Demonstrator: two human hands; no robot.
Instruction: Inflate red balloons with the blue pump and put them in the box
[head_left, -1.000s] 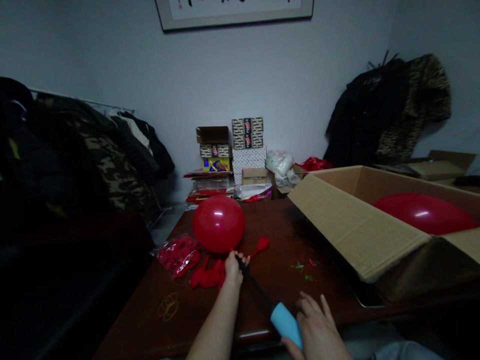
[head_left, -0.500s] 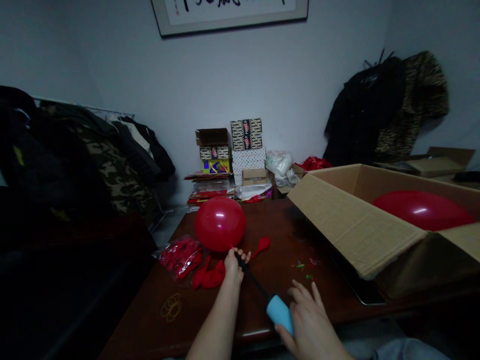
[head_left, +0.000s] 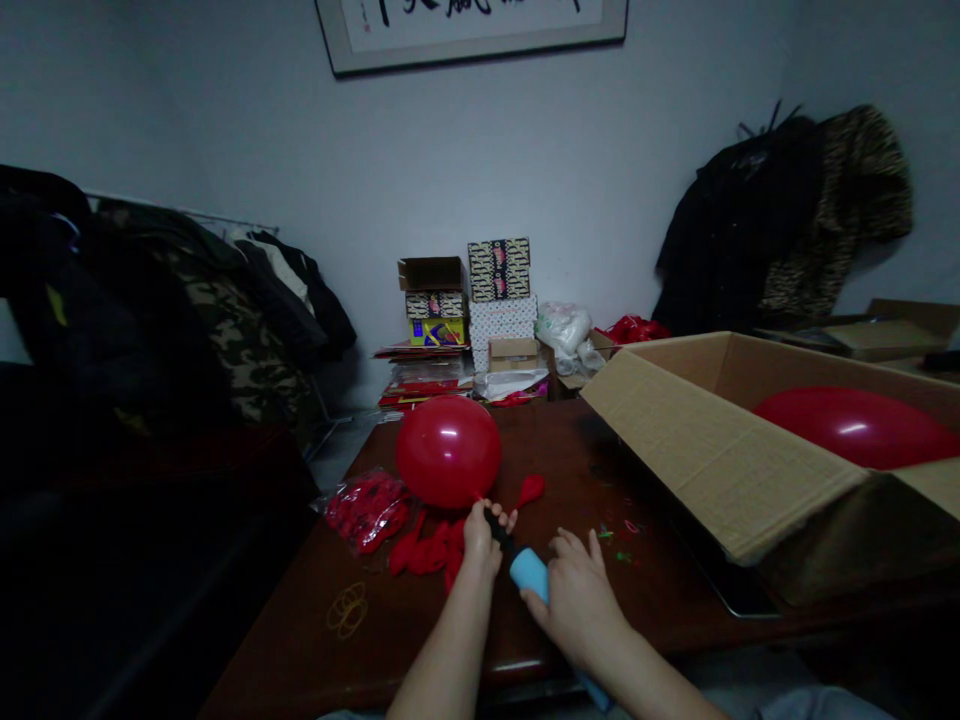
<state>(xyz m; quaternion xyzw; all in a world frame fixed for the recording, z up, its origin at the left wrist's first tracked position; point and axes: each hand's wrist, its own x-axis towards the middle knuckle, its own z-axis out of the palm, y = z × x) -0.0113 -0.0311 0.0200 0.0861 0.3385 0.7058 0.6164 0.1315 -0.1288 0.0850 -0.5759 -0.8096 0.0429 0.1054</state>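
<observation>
1. L hand [head_left: 484, 535]: closed round the black nozzle end of the balloon pump [head_left: 529, 572], w/ the neck of the inflated red balloon [head_left: 448, 452] at the fingertips. Exact pinch on neck hidden, can't tell how tight.
2. R hand [head_left: 581, 590]: wrapped loosely on the pump's blue barrel, thumb across it, fingers partly spread; underside of grip hidden. Barrel end pokes out below, nr table edge.
3. Step in hand, prob.: pumping air into the balloon. Only a short bit of black shaft shows btwn L hand & barrel, so stroke looks nr its inner end.
4. Next move, est.: if more air's wanted, R hand draws barrel back along the shaft line for another stroke, L hand steady on neck + nozzle. If full, pinch neck before pulling nozzle, else air escapes.
5. Balloon: round, over far-L part of table [head_left: 559, 440], just beyond L hand.
6. Just L of L forearm: loose flat red balloons [head_left: 426, 552], then clear bag of red balloons [head_left: 366, 512]. Yellow rubber bands [head_left: 347, 610] nearer the edge.
7. R of hands: small coloured bits [head_left: 623, 556], too small to ID; open cardboard box [head_left: 720, 450] w/ another inflated red balloon [head_left: 855, 428] inside.
</observation>
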